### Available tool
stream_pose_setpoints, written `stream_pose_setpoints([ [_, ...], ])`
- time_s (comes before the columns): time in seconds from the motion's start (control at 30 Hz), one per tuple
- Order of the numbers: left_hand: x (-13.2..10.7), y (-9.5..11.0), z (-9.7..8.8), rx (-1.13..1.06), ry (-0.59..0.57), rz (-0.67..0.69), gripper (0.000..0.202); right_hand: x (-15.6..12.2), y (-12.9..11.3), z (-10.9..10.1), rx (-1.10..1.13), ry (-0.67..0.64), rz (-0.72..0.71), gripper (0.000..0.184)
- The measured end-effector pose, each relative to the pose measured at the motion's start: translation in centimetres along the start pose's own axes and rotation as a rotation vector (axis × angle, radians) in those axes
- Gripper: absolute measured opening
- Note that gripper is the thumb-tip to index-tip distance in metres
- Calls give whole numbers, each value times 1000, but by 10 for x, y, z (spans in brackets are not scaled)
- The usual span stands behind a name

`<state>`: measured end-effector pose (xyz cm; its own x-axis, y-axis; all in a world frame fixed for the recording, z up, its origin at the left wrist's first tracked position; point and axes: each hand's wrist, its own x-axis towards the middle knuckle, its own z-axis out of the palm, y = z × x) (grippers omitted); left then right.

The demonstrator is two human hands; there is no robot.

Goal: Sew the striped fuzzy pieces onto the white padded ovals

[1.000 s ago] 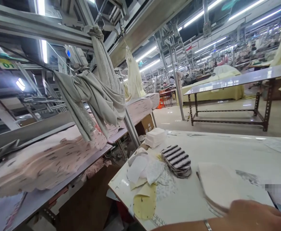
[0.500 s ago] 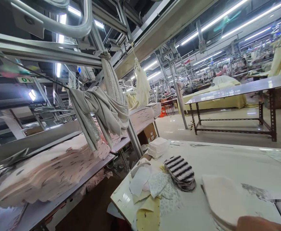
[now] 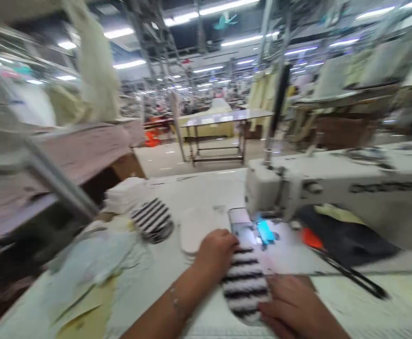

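A black-and-white striped fabric piece point(image 3: 245, 287) with rounded ends lies before me, in front of the sewing machine point(image 3: 267, 188). My left hand point(image 3: 217, 252) is closed at its upper left edge, fingers curled. Along its lower right edge my right hand point(image 3: 288, 301) pinches the fabric, the thumb on top. Left of my left hand lies a stack of white fabric pieces point(image 3: 193, 230). Farther left is a pile of matching striped pieces point(image 3: 152, 219). A bluish light shines beside the machine's needle area. Blur softens the fingers.
Black scissors or tweezers point(image 3: 354, 275) and a dark cloth point(image 3: 347, 238) lie right of the needle area. Fabric scraps point(image 3: 92, 263) cover the table's left side, with a white stack point(image 3: 123, 194) behind. Another table point(image 3: 227, 117) stands beyond the floor.
My view has swung right, bringing the sewing machine into sight. Both hands and a striped piece between them now show; earlier only part of one hand appeared at the lower right.
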<state>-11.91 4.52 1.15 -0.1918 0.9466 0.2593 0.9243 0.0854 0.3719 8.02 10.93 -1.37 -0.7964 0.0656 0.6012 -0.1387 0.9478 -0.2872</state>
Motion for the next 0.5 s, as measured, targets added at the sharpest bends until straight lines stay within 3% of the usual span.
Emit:
stream_pose_setpoints([
  [0.13, 1, -5, -4, -67, 18, 52, 17, 3, -3, 6, -6, 68, 79, 21],
  [0.4, 1, -6, -1, -51, 8, 62, 18, 6, -7, 1, -11, 37, 165, 18],
  [0.5, 2, -8, 1, -44, -12, 51, 16, 7, -6, -1, 22, -36, 179, 15],
])
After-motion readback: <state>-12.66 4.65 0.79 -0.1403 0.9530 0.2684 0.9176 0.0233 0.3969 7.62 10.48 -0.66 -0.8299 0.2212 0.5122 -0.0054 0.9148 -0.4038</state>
